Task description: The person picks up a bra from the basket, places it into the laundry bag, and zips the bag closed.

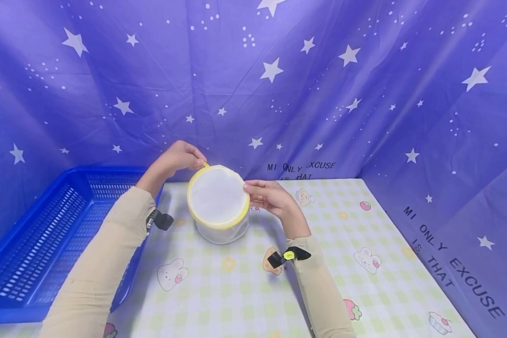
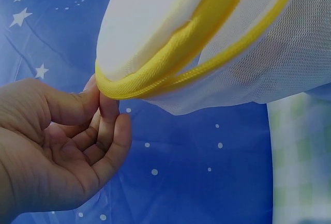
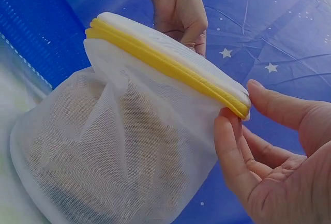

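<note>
A round white mesh laundry bag (image 1: 218, 196) with yellow zipper trim stands on the table, its top tilted toward me. My left hand (image 1: 181, 157) pinches the yellow edge at the far left of the top, thumb against bent fingers in the left wrist view. On the opposite side, my right hand (image 1: 271, 196) grips the rim between thumb and fingers. The right wrist view shows the yellow zipper band (image 3: 165, 66) running around under the white lid. Through the mesh side (image 3: 139, 136) brownish and dark shapes show faintly.
A blue perforated plastic basket (image 1: 78, 174) stands at the left, partly behind my left sleeve. A checked tablecloth (image 1: 219, 300) with cartoon prints covers the table. Blue star-patterned curtain (image 1: 228, 70) hangs close behind the table and along its right side.
</note>
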`<state>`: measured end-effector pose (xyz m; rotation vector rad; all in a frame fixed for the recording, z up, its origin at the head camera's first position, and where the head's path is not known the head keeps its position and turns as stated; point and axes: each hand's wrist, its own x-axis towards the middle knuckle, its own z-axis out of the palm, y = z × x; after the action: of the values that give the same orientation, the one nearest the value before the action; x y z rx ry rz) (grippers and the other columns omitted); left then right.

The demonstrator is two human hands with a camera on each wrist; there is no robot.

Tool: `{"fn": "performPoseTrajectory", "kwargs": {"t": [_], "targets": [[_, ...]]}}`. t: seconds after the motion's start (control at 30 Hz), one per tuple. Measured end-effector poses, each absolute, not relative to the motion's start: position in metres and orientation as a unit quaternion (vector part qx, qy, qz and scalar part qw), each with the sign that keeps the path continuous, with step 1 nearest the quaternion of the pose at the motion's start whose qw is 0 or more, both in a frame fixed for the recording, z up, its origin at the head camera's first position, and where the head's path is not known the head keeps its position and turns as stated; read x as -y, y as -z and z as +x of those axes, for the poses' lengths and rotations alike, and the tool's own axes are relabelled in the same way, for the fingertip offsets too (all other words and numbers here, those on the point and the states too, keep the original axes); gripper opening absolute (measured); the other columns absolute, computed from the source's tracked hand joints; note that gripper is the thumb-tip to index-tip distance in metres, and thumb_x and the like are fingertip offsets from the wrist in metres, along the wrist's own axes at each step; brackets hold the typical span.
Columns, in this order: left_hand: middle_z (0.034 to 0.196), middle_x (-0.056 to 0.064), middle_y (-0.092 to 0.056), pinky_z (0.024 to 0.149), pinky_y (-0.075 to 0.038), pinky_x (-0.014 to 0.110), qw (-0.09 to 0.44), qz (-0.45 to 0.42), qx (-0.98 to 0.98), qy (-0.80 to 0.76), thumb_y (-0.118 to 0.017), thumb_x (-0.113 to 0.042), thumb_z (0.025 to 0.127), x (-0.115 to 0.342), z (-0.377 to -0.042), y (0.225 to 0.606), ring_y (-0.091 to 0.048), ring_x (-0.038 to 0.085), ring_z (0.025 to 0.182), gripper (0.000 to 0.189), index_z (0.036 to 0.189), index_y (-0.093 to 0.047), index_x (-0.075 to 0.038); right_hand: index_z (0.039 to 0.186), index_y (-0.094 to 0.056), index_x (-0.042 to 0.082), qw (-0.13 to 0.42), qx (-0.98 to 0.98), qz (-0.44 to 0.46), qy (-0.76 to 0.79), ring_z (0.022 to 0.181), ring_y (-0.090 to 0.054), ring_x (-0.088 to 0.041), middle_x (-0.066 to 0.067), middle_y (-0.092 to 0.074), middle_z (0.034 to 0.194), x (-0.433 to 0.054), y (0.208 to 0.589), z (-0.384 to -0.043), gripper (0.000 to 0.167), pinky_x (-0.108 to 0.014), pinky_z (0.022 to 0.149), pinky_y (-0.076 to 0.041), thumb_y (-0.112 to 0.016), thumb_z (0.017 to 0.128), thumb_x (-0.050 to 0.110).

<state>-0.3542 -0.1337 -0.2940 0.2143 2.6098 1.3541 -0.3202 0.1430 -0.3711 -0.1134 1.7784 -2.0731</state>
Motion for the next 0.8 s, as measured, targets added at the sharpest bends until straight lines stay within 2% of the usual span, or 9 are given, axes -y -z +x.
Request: {"fn": "performPoseTrajectory", "kwargs": {"t": [0.13,0.3,0.4,0.6,0.7,0.8], "targets": [[0.085,0.002,-0.073,0.103,-0.051,0.05,0.097,0.071,-0.88,-0.46,-0.064,-0.007,0.095,0.1319,-0.3537,0.295,-0.063,0.024,0.1,0.023,0.11,-0.071,0.008,0.125,-0.064,-0.007,0.193,-0.658,-0.035,0.727,0.074,-0.072,-0.011,0.002,-0.075,0.083,-0.1403,0.3717,-0.3194,0.03,-0.023,0.068,-0.059,-0.064,0.097,0.003],[0.088,0.004,-0.072,0.104,-0.052,0.051,0.092,0.075,-0.881,-0.457,-0.065,-0.008,0.094,0.1308,-0.3529,0.2946,-0.063,0.024,0.099,0.023,0.11,-0.071,0.007,0.119,-0.067,-0.005,0.187,-0.661,-0.03,0.726,0.071,-0.07,-0.011,0.002,-0.074,0.081,-0.1385,0.3709,-0.3185,0.024,-0.022,0.064,-0.057,-0.067,0.096,0.003],[0.091,0.006,-0.072,0.103,-0.052,0.051,0.091,0.079,-0.884,-0.453,-0.065,-0.008,0.095,0.1301,-0.3537,0.2951,-0.062,0.023,0.097,0.023,0.11,-0.071,0.007,0.12,-0.066,-0.006,0.187,-0.66,-0.034,0.727,0.07,-0.07,-0.011,0.002,-0.074,0.081,-0.1389,0.3695,-0.3171,0.026,-0.021,0.063,-0.057,-0.066,0.096,0.002],[0.095,0.009,-0.073,0.102,-0.052,0.051,0.094,0.078,-0.884,-0.451,-0.065,-0.009,0.096,0.13,-0.3559,0.2973,-0.062,0.023,0.098,0.023,0.11,-0.071,0.007,0.124,-0.063,-0.01,0.181,-0.657,-0.035,0.731,0.072,-0.07,-0.01,0.002,-0.075,0.082,-0.1392,0.3673,-0.3156,0.031,-0.022,0.068,-0.06,-0.065,0.096,0.001],[0.101,0.012,-0.073,0.104,-0.051,0.052,0.097,0.078,-0.885,-0.449,-0.064,-0.01,0.096,0.1305,-0.3555,0.2973,-0.062,0.025,0.102,0.023,0.111,-0.071,0.006,0.12,-0.066,-0.008,0.177,-0.652,-0.031,0.737,0.074,-0.071,-0.009,0.002,-0.075,0.084,-0.139,0.3671,-0.3153,0.026,-0.023,0.07,-0.061,-0.064,0.096,0.0],[0.108,0.015,-0.071,0.106,-0.05,0.053,0.102,0.08,-0.885,-0.447,-0.064,-0.009,0.095,0.1314,-0.3551,0.2971,-0.062,0.027,0.106,0.024,0.112,-0.071,0.006,0.109,-0.069,-0.003,0.175,-0.645,-0.03,0.744,0.074,-0.072,-0.009,0.001,-0.075,0.083,-0.1391,0.3667,-0.3151,0.015,-0.023,0.07,-0.061,-0.063,0.096,-0.001]]}}
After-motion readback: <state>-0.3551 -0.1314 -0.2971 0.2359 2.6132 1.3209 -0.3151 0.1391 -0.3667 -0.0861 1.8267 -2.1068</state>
